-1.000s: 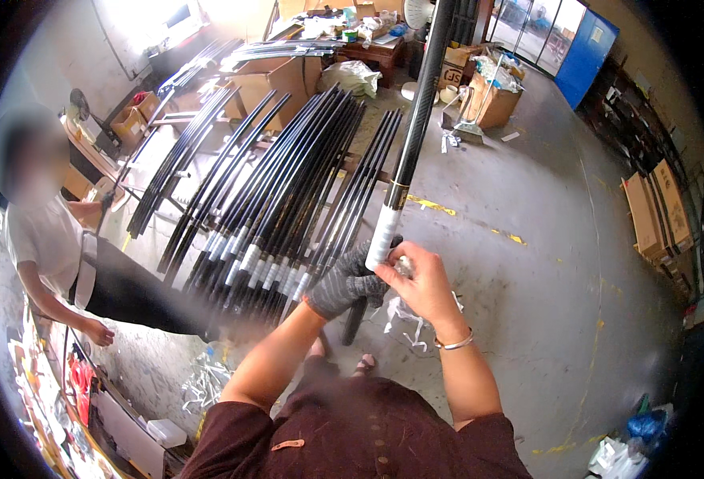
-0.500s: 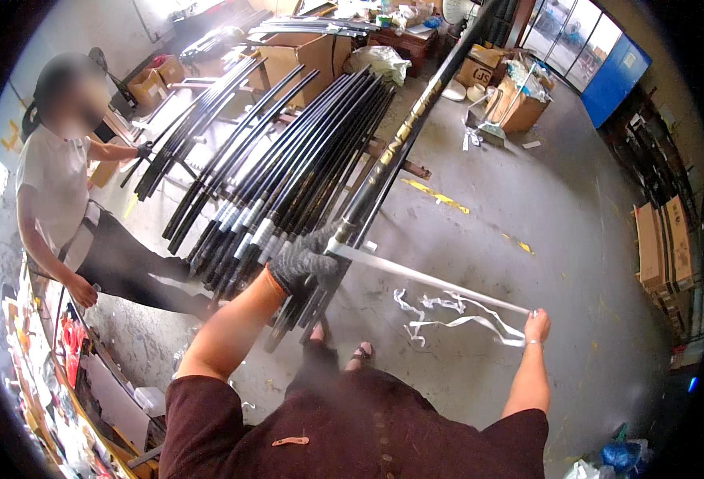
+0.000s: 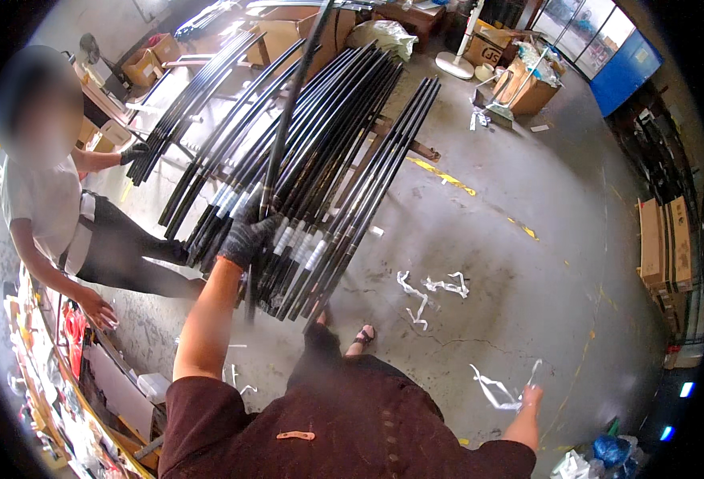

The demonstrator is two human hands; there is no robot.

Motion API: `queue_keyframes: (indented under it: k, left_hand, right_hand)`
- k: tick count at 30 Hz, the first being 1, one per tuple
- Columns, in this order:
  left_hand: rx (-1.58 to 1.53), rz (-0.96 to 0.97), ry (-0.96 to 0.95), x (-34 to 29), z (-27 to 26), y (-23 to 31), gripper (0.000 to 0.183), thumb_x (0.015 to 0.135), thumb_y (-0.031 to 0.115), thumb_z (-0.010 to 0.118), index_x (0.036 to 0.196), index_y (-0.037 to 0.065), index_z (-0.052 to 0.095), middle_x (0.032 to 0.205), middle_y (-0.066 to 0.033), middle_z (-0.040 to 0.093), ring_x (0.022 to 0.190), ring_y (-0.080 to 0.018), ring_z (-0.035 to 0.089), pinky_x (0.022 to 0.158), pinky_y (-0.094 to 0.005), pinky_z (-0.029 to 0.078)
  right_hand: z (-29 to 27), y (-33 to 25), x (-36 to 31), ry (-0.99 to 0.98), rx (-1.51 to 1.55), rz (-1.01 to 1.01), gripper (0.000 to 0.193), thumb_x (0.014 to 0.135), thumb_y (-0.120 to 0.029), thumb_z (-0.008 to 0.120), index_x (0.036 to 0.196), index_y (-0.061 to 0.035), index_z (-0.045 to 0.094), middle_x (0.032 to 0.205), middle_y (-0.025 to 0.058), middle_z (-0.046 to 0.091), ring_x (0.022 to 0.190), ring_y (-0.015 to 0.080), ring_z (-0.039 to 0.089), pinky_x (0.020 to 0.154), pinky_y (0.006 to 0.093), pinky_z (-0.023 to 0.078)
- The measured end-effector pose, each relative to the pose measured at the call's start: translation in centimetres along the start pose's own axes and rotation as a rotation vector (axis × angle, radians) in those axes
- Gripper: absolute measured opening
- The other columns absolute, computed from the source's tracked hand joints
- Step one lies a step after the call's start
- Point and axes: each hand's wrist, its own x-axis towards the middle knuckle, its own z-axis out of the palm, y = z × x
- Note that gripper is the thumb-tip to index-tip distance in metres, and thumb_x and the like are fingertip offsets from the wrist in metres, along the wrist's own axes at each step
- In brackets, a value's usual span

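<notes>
1. Gripping a dark pole, the gloved left hand is curled around its lower part in the head view. The pole stands tilted above the rack, its top leaning away, its butt below the glove.
2. In the same view, the bare right hand is out at the far lower right, well apart from the pole. A white strip meets its fingers; blur hides whether they pinch it or are letting go, so I cannot tell.
3. Beneath and beside the pole lie many dark rods, some with pale bands near their lower ends. With one hand bearing a long pole, it could swing and knock these, scuffing their finish.
4. Across the rack, a co-worker has a gloved hand at another group of rods; a wide swing of the pole could strike that person.
5. Curled white scraps lie on the floor near a sandalled foot. Stepping on them could cause a slip, and the loose strip could tangle underfoot if dropped.
</notes>
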Motion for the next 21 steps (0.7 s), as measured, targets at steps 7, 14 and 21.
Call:
queue_keyframes:
  k: [7, 14, 21]
  left_hand:
    - [0.622, 0.222, 0.125, -3.2, 2.2, -15.6, 0.06, 0.084, 0.003, 0.065, 0.14, 0.006, 0.043, 0.138, -0.0142, 0.051, 0.119, -0.0177, 0.053, 0.098, -0.0306, 0.043]
    - [0.797, -0.039, 0.124, -1.5, 6.8, -21.0, 0.057, 0.077, 0.014, 0.07, 0.131, 0.009, 0.051, 0.132, -0.0183, 0.053, 0.123, -0.0339, 0.05, 0.103, -0.0406, 0.04]
    - [0.991, -0.238, 0.038, 2.3, 7.1, -23.7, 0.057, 0.073, 0.019, 0.073, 0.127, 0.014, 0.055, 0.123, -0.021, 0.056, 0.116, -0.0387, 0.052, 0.1, -0.0454, 0.041]
  right_hand:
    - [6.7, 5.7, -8.8, -0.419, -0.627, 0.025, 0.044, 0.068, -0.03, 0.077, 0.093, 0.0058, 0.068, 0.088, 0.0202, 0.07, 0.08, 0.0293, 0.068, 0.074, 0.0411, 0.053]
    - [2.3, 2.2, -13.5, -0.484, -0.433, 0.05, 0.036, 0.075, -0.023, 0.075, 0.09, 0.0079, 0.066, 0.076, 0.0139, 0.065, 0.063, 0.0242, 0.059, 0.06, 0.0413, 0.048]
    - [-3.9, -3.0, -18.2, -0.341, -0.372, 0.156, 0.039, 0.073, -0.029, 0.078, 0.076, 0.0072, 0.063, 0.069, 0.0119, 0.064, 0.058, 0.0218, 0.057, 0.056, 0.041, 0.047]
